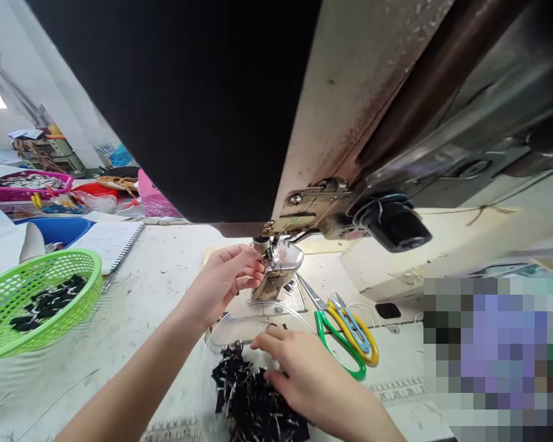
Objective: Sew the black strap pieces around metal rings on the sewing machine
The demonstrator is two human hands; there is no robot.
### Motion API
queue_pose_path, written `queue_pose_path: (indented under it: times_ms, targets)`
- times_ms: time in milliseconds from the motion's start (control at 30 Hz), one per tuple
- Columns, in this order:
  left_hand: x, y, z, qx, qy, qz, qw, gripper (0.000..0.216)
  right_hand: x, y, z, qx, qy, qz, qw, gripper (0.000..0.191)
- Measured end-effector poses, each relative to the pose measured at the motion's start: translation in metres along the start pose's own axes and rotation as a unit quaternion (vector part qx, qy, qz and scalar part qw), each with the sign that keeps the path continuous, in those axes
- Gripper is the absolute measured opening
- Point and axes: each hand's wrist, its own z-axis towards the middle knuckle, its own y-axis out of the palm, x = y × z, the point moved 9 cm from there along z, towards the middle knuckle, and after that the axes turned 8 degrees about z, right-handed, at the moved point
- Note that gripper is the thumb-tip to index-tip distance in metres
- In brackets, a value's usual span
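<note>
My left hand (233,276) reaches to the needle area of the sewing machine (276,264), its thumb and fingers pinched together beside the presser foot. Whatever the pinch holds is too small and covered to make out. Lower down, my right hand (304,368) hovers over a clear plastic tub (207,393), fingers bent and apart, touching or just above the heap inside. That heap is small black fabric pieces (253,393) with shiny metal bits among them. The dark machine head (179,110) fills the upper middle of the view.
Green-handled scissors (325,331) and yellow-handled scissors (368,344) lie right of the tub, with blue thread snips (350,325). At left stands a green basket (87,270) of black pieces, near a spiral notebook (113,239) and a blue bowl (59,227). A blurred patch covers the lower right.
</note>
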Motion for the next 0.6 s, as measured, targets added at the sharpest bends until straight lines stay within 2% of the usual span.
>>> queue_pose_path:
  times_ms: [67,133,267,333,367,467,533,600]
  targets:
    - [0.002,-0.001,-0.007,-0.023,0.005,0.033,0.999,0.025,0.001,0.012,0.004,-0.031,0.000,-0.038,0.999,0.032]
    - [0.004,-0.004,-0.014,-0.046,0.008,0.071,0.996,0.029,0.003,0.013,0.005,-0.032,0.003,-0.031,0.999,0.023]
    - [0.005,-0.003,-0.025,-0.092,0.001,0.175,0.980,0.029,0.013,-0.011,0.000,0.036,0.025,0.020,0.999,0.013]
    - [0.003,0.003,-0.029,-0.114,-0.004,0.261,0.959,0.027,0.019,-0.030,-0.008,0.102,0.037,0.115,0.987,0.006]
    - [0.001,0.008,-0.032,-0.124,-0.002,0.302,0.945,0.026,0.023,-0.039,-0.013,0.135,0.039,0.188,0.972,0.009]
    - [-0.007,0.023,-0.037,-0.141,0.014,0.362,0.921,0.020,0.034,-0.052,-0.025,0.203,0.034,0.393,0.897,0.025]
    - [-0.013,0.031,-0.040,-0.138,0.013,0.352,0.926,0.020,0.040,-0.054,-0.029,0.227,0.034,0.439,0.869,0.028]
    - [-0.020,0.033,-0.040,-0.113,-0.001,0.326,0.938,0.036,0.045,-0.055,-0.033,0.256,0.033,0.458,0.851,0.029]
